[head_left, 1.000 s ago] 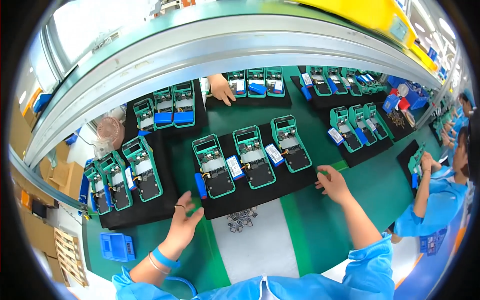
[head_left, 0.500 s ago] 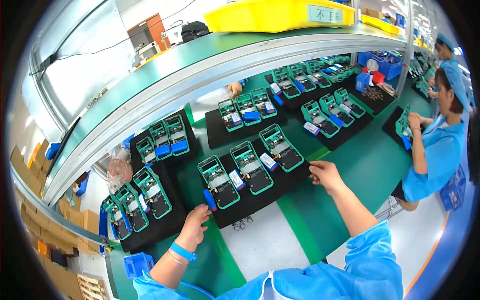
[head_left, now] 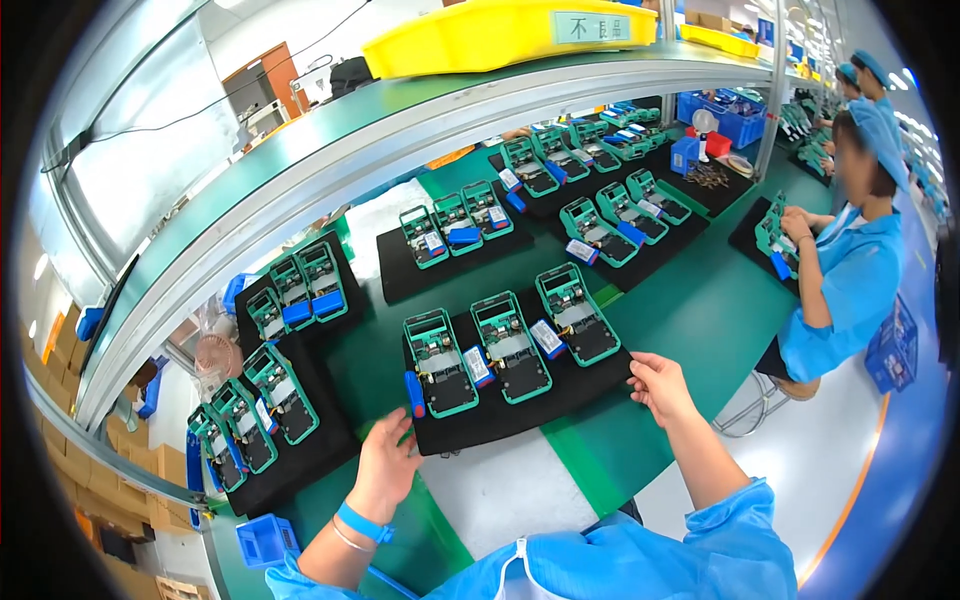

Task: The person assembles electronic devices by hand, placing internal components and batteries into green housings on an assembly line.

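My right hand [head_left: 658,388] pinches the right front corner of a black mat [head_left: 500,428]. At the mat's left end is my left hand [head_left: 390,455], its fingertips bent around the edge, partly hidden. Three green device housings [head_left: 436,362] lie in a row on this mat, open side up, showing boards and wiring. Beside them rest battery packs: a blue one [head_left: 414,393] close to my left fingers, and two with white labels [head_left: 478,367] between the housings. The mat's front edge overhangs a pale strip [head_left: 500,490] of the worktable.
More black mats with similar housings lie left [head_left: 275,408] and farther back [head_left: 455,225]. A shelf with a yellow bin [head_left: 510,35] crosses above. At the right a co-worker in blue [head_left: 850,260] handles a housing. A small blue bin [head_left: 267,540] sits at the lower left.
The mat has swung straighter, its right end nearer me, with both my hands still at its ends. My view has shifted right. Another person's hand behind the far mats has left its spot.
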`<state>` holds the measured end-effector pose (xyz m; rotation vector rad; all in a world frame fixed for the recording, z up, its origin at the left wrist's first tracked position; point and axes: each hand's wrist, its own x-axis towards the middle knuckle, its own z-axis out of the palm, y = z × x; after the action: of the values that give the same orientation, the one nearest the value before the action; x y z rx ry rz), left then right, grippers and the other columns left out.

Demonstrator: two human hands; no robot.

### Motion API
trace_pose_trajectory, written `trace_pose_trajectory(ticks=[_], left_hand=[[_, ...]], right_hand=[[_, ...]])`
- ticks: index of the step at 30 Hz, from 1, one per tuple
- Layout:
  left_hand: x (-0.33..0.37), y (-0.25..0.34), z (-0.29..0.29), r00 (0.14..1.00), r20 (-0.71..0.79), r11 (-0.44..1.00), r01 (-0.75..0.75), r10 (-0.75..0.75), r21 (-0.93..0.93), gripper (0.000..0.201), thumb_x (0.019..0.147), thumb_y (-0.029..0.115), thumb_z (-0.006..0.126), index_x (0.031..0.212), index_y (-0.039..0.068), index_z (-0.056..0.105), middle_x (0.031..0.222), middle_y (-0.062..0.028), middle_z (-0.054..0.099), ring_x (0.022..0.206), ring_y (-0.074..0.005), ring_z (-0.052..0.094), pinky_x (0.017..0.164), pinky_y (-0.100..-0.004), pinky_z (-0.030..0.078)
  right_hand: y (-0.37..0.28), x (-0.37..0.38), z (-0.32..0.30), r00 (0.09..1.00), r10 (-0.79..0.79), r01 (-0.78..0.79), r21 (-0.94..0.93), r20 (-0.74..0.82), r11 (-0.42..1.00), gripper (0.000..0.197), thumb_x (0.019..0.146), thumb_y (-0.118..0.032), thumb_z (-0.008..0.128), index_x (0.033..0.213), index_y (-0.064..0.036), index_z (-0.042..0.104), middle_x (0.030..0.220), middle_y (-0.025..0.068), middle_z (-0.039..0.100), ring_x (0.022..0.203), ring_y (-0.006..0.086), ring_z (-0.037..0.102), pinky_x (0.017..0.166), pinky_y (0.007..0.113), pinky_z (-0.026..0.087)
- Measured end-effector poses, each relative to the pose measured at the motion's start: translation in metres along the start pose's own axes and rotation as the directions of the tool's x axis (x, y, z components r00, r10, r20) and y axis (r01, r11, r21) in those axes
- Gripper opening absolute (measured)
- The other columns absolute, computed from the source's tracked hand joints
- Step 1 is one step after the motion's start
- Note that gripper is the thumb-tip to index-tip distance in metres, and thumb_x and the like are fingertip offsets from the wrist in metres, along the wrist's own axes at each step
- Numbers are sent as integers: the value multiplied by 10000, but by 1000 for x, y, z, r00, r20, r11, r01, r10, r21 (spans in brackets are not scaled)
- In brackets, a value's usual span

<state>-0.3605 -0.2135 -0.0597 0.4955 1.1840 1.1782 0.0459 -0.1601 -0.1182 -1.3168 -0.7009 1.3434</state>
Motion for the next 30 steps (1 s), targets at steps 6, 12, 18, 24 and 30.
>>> trace_pose_trajectory(ticks=[6, 12, 18, 24, 30], left_hand=[[-43, -18, 23, 979, 179, 990, 82, -102, 117, 713, 924, 218, 573, 1538, 74, 241, 1194, -48, 518, 1078, -204, 583, 865, -453, 483], [-78, -49, 66, 852, 386, 930, 362, -355, 56, 675, 919, 109, 615, 1497, 101, 268, 1239, -66, 477, 1085, -212, 592, 963, -463, 499], [-43, -113, 123, 761, 483, 871, 491, -433, 8, 600, 957, 137, 592, 1462, 85, 274, 1238, -57, 482, 1198, -264, 537, 1062, -498, 432], [-2, -164, 209, 725, 580, 883, 470, -371, -23, 772, 952, 110, 563, 1557, 71, 86, 1224, -61, 424, 1241, -282, 481, 1087, -488, 415], [43, -149, 249, 698, 617, 913, 398, -364, 90, 802, 950, 199, 607, 1571, 45, 124, 1414, -125, 409, 1244, -229, 496, 1088, -379, 408]], right_hand=[[1, -44, -53, 995, -30, 25, -61, -91, 998, 336, 925, -123, 632, 1225, 27, 625, 824, 10, 616, 673, 76, 572, 562, 236, 498], [10, -76, -145, 948, -112, 74, -137, -298, 988, 258, 929, -125, 591, 1142, -5, 672, 772, -20, 603, 619, 49, 526, 524, 212, 439], [42, -71, -163, 575, -726, 102, -848, -377, 520, 516, 900, -86, 619, 1393, -19, 482, 1278, 140, 565, 1181, 271, 540, 1002, 391, 430], [50, -84, -78, 597, -789, 256, -897, -146, 359, 682, 842, -96, 660, 1452, 8, 375, 1516, 228, 311, 1405, 397, 288, 1169, 490, 213], [10, -72, -26, 550, -824, 453, -877, 134, 160, 635, 828, -107, 679, 1410, -11, 445, 1496, 247, 324, 1368, 436, 307, 1129, 527, 258]])
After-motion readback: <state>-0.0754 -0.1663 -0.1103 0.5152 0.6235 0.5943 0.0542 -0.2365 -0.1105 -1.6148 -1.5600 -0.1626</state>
